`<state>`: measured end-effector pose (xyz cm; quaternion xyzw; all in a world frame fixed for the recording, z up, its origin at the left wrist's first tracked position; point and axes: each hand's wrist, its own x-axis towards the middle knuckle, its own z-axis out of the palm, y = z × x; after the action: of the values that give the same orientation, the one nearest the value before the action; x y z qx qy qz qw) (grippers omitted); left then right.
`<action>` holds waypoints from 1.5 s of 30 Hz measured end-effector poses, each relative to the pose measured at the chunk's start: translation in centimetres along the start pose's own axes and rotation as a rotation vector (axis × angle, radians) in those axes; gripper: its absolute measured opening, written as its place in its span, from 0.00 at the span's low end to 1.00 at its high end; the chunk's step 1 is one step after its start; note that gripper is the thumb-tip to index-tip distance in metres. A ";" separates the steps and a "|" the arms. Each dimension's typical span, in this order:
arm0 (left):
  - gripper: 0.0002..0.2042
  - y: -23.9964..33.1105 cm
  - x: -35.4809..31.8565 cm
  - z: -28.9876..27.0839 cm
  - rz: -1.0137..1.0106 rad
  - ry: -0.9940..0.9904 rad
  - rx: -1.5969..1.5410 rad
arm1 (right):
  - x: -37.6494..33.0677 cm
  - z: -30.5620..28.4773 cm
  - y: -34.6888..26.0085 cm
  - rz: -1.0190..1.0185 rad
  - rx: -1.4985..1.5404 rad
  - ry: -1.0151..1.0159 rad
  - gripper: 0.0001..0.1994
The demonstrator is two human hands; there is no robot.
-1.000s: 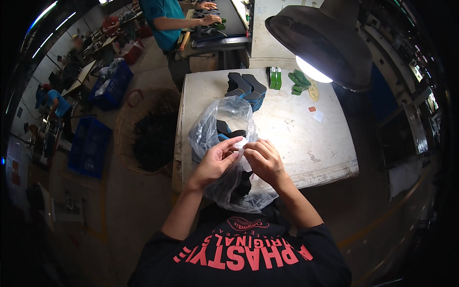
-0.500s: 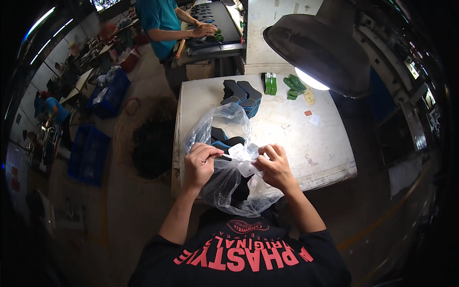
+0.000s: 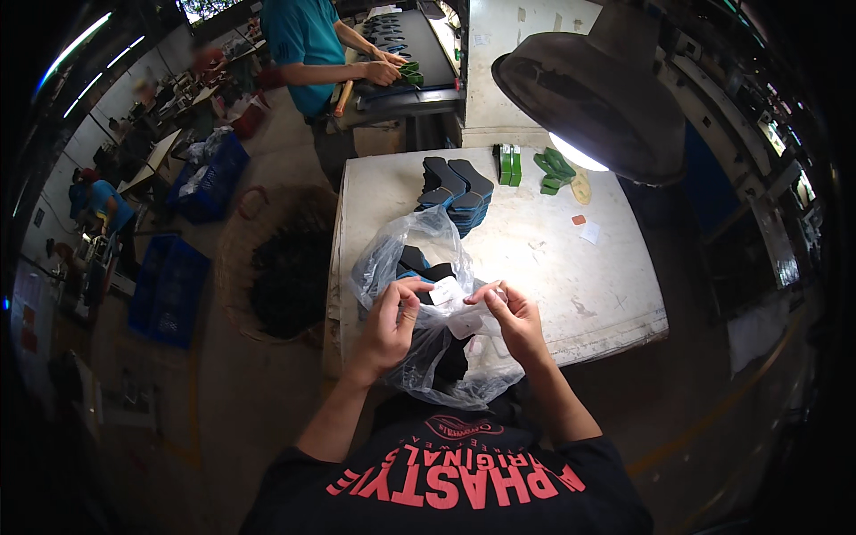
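A clear plastic bag [image 3: 366, 267] stands at the table's near edge, gathered in the middle between my hands. Dark pieces with blue edges [image 3: 413, 260] show inside it. White paper tags [image 3: 448, 291] lie over the gathered part. My left hand [image 3: 389, 326] is closed beside the tags' left edge, fingertips near the bunched plastic; what it pinches is too small to make out. From the right, my right hand [image 3: 517, 323] pinches the bunched plastic between thumb and forefinger.
Beyond the bag stand stacks of grey-and-blue curved pieces [image 3: 455, 192]. Green pieces [image 3: 555, 168] lie at the table's far side. A large lamp [image 3: 588, 107] hangs over the far right. A wide basket [image 3: 236, 294] and blue crates [image 3: 168, 285] are left. Another person [image 3: 303, 53] works beyond.
My left hand has turned more upright and moved slightly right, and the white strip it was pulling no longer shows. My right hand's fingers have shifted along the gathered plastic.
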<state>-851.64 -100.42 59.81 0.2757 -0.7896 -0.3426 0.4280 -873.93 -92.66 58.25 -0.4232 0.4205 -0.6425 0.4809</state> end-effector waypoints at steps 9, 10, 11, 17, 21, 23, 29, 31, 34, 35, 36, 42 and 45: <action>0.16 3.1 1.6 1.1 -0.347 0.092 -0.946 | 1.6 2.6 -2.0 0.072 0.320 -0.122 0.20; 0.16 3.1 1.6 0.9 -0.363 0.092 -0.944 | 1.6 2.8 -2.1 0.089 0.314 -0.135 0.21; 0.16 3.0 1.6 0.7 -0.378 0.092 -0.943 | 1.6 2.9 -2.2 0.107 0.313 -0.101 0.21; 0.17 1.7 0.8 0.7 -0.421 0.100 -0.780 | 1.7 1.7 -0.8 0.137 0.278 0.030 0.23; 0.17 -0.1 0.3 1.0 -0.519 0.155 -0.769 | 2.5 -0.3 1.1 0.109 0.262 0.095 0.24; 0.17 -1.0 -0.1 0.8 -0.559 0.165 -0.748 | 2.7 -1.4 1.7 0.100 0.277 0.129 0.25; 0.16 -1.6 -1.3 0.1 -0.542 0.161 -0.710 | 2.4 -2.8 1.6 0.105 0.229 0.148 0.24; 0.16 -1.3 -1.6 -0.3 -0.501 0.154 -0.660 | 2.3 -2.8 1.2 0.092 0.221 0.150 0.25; 0.16 -0.7 -2.1 -1.1 -0.454 0.141 -0.590 | 2.5 -3.1 0.9 0.086 0.223 0.156 0.25; 0.16 -0.7 -2.2 -1.2 -0.478 0.144 -0.601 | 2.5 -3.2 0.8 0.095 0.223 0.165 0.24; 0.16 -0.8 -2.2 -1.4 -0.490 0.156 -0.620 | 2.5 -3.3 0.8 0.096 0.221 0.158 0.24; 0.17 -1.4 -2.5 -1.2 -0.491 0.159 -0.650 | 2.4 -4.3 1.2 0.136 0.198 0.274 0.24; 0.17 -1.4 -2.5 -1.1 -0.489 0.148 -0.623 | 2.1 -4.6 0.7 0.127 0.190 0.223 0.24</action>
<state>-849.24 -99.76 57.93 0.3364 -0.5262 -0.6365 0.4525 -878.45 -94.28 56.57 -0.2743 0.4346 -0.6907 0.5087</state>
